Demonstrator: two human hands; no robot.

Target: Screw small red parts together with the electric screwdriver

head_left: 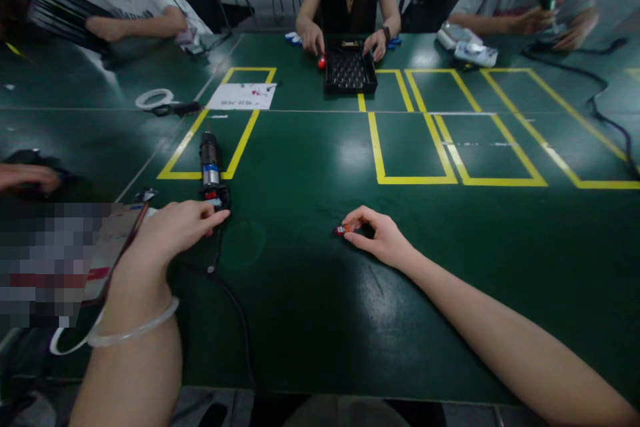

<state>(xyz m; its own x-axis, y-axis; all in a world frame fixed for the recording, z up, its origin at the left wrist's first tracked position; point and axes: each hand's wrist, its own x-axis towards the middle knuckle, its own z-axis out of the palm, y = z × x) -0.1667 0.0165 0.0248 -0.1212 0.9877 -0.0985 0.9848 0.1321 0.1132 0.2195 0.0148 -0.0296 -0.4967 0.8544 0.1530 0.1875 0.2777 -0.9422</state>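
My left hand (pixel 173 230) reaches toward the near end of a black and silver power tool (pixel 211 170) lying on the green table (pixel 320 293). Its fingertips touch the tool's red-marked base, and the fingers are curled but not wrapped round it. A cable (pixel 235 307) runs from the tool toward the front edge. My right hand (pixel 377 235) rests on the table to the right and pinches a small red part (pixel 341 230) between thumb and forefinger. A clear bangle sits on my left wrist.
Yellow tape rectangles (pixel 410 147) mark the table. A person opposite has both hands at a black tray (pixel 349 70) with a red piece beside it. Other people sit at the far left and far right. A white tape ring (pixel 154 99) and a paper sheet (pixel 243 96) lie at left.
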